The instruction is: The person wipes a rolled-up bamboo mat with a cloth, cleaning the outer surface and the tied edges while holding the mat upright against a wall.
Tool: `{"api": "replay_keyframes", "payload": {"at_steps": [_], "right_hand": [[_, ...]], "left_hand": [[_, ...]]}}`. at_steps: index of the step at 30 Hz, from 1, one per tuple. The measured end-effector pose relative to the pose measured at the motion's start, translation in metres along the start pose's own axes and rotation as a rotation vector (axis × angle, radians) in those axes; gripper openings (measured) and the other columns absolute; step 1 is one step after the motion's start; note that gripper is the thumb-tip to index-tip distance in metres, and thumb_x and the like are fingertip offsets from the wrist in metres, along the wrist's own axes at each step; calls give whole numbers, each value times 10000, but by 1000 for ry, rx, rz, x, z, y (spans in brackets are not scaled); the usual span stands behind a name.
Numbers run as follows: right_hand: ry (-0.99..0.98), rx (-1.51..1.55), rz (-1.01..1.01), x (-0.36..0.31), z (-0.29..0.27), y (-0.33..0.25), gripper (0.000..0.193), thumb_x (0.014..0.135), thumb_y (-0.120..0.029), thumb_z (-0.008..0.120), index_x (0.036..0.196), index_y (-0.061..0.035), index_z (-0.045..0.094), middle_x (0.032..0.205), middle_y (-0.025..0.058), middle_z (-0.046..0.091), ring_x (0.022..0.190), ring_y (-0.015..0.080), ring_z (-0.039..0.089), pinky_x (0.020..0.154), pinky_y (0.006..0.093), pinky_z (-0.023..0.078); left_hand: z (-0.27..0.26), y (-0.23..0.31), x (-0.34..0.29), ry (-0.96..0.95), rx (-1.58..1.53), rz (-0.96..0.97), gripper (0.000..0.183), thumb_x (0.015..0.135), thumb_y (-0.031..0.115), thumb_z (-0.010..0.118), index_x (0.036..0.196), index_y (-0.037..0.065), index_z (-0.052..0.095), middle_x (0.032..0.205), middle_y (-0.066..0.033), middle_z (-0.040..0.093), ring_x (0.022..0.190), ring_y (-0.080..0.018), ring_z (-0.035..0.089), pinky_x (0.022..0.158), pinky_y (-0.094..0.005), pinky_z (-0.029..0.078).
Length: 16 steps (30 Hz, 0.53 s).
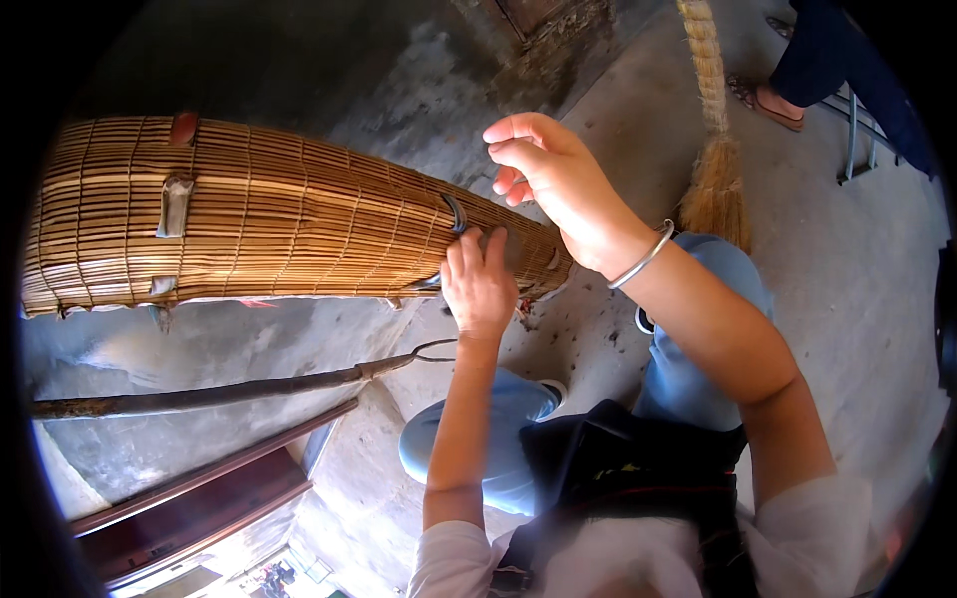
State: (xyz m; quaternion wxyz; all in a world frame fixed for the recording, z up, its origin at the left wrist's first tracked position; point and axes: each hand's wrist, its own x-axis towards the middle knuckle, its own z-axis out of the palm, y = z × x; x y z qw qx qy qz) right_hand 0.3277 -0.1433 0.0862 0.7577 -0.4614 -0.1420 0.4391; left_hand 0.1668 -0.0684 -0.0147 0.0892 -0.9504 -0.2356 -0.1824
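Note:
A long, tapering bundle of thin bamboo slats, tied with rows of cord, stretches from the left side toward the middle, leaning near a wall. Its narrow end lies just past my left hand. That hand presses against the slats, fingers bent over a dark curved band whose ends show on either side. My right hand, with a silver bangle on its wrist, is raised above the narrow end, apart from the slats. Its fingers are curled, thumb close to the index finger; anything thin between them cannot be made out.
Below the bundle a long wooden-handled tool with a metal loop leans across the wall. A straw broom stands beyond my right arm. At the far right are another person's dark-trousered leg and a metal-legged stool. Bits of debris dot the floor.

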Motion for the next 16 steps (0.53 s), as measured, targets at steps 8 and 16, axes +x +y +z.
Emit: {"api": "replay_keyframes", "payload": {"at_steps": [8,16], "right_hand": [[16,2,-17,-3,0,-6,221,885,-186,603,1067,-60,604,952,28,571,809,114,585,740,274,455],[-45,-7,8,-6,9,5,230,886,-187,605,1078,-60,602,955,27,574,813,117,586,740,271,456]], "left_hand": [[-69,-18,-3,389,-178,-77,548,603,-54,575,1131,65,659,1087,-95,545,1012,-266,501,865,-402,427],[-60,-53,1,543,-52,-180,530,692,45,639,1220,92,625,1076,-106,481,997,-248,483,918,-485,398]]}}
